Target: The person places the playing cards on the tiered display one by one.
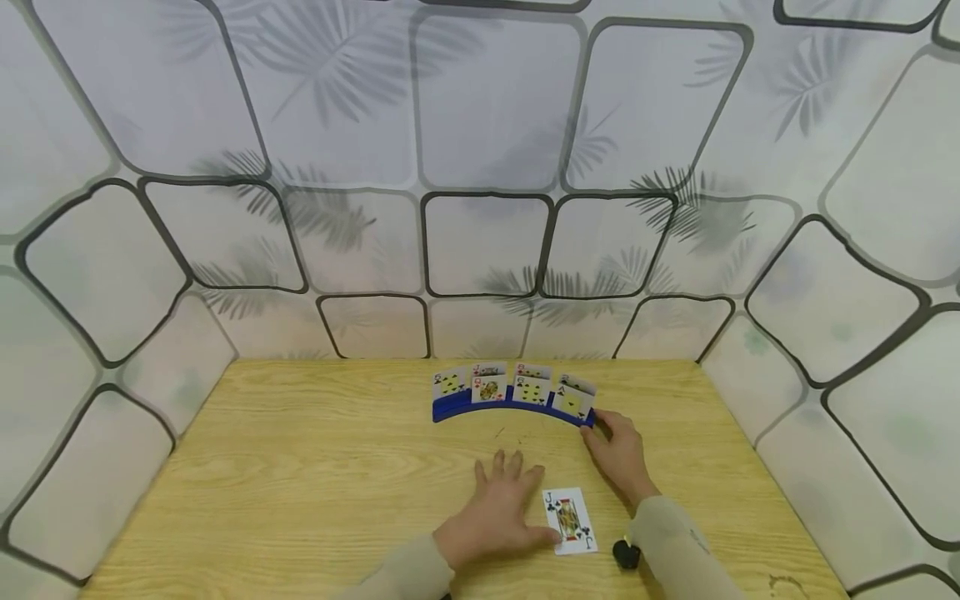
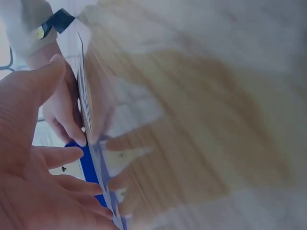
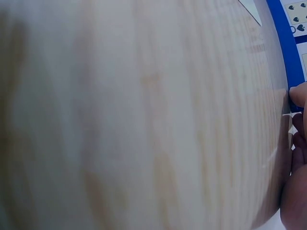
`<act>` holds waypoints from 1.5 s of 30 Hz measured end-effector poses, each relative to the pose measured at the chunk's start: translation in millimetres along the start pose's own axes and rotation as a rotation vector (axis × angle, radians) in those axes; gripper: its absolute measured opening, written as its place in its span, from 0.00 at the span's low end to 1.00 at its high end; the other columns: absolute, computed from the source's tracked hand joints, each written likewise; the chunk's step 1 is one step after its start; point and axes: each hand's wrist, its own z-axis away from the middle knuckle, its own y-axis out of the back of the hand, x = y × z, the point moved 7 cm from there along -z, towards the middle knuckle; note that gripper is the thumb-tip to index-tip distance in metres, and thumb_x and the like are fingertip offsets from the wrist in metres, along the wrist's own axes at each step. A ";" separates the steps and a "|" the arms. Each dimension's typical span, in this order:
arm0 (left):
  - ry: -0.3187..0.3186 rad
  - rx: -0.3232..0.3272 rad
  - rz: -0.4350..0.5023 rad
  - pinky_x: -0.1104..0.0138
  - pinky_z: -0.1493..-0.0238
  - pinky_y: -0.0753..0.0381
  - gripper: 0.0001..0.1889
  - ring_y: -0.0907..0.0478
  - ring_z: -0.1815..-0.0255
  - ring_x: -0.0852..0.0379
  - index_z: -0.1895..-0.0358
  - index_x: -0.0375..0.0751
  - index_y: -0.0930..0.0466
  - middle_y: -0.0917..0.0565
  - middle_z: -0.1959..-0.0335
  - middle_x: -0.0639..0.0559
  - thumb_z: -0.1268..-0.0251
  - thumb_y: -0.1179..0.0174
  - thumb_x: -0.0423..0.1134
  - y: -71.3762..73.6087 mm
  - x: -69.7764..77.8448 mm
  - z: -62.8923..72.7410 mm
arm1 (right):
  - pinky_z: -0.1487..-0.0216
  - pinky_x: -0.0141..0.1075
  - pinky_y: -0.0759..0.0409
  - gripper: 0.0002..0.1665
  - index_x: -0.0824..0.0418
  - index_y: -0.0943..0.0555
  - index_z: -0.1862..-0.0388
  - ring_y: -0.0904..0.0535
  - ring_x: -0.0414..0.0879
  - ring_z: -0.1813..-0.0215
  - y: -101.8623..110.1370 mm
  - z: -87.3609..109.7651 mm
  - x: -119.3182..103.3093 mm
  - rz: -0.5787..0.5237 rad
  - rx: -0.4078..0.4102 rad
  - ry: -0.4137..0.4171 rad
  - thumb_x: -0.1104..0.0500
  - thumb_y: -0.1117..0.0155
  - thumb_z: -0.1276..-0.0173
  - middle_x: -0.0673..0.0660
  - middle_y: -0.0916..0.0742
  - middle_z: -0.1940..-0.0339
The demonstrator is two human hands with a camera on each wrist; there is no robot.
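Note:
A curved blue card holder (image 1: 452, 409) stands at the back of the table with several playing cards (image 1: 489, 388) upright in it, in two rows. My right hand (image 1: 618, 457) pinches its right end; in the right wrist view the thumb (image 3: 299, 95) lies on the front of the blue strip, other fingers behind it. Closer to me, a jack of clubs (image 1: 572, 518) lies face up. My left hand (image 1: 497, 510) is spread palm down beside that card, fingers straight, its thumb tip over the card's left edge.
The wooden table (image 1: 315, 467) reaches a patterned cloth wall (image 1: 360, 242) behind the holder, with similar walls at both sides. A small black object (image 1: 626, 553) shows at my right sleeve (image 1: 675, 542).

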 end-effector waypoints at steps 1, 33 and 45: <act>0.005 -0.010 -0.010 0.19 0.29 0.48 0.51 0.43 0.20 0.19 0.21 0.46 0.31 0.36 0.20 0.29 0.44 0.29 0.72 -2.1 1.3 -0.4 | 0.21 0.61 0.33 0.29 0.71 0.24 0.30 0.29 0.67 0.25 -0.2 -0.3 0.1 -0.001 0.000 0.000 0.57 0.33 0.23 0.72 0.20 0.29; 0.051 -0.072 -0.057 0.20 0.28 0.48 0.49 0.46 0.18 0.20 0.23 0.49 0.28 0.38 0.18 0.30 0.46 0.24 0.66 -9.0 13.9 -1.2 | 0.21 0.61 0.33 0.28 0.71 0.23 0.31 0.28 0.67 0.26 0.4 0.3 -0.4 0.002 0.004 0.000 0.58 0.33 0.24 0.72 0.20 0.30; 0.055 -0.071 -0.043 0.19 0.28 0.48 0.47 0.45 0.19 0.20 0.24 0.50 0.27 0.37 0.19 0.31 0.48 0.22 0.64 -8.3 12.1 -3.2 | 0.22 0.62 0.33 0.29 0.71 0.23 0.30 0.28 0.67 0.26 0.0 0.1 -0.1 -0.002 0.000 0.002 0.57 0.33 0.24 0.72 0.20 0.30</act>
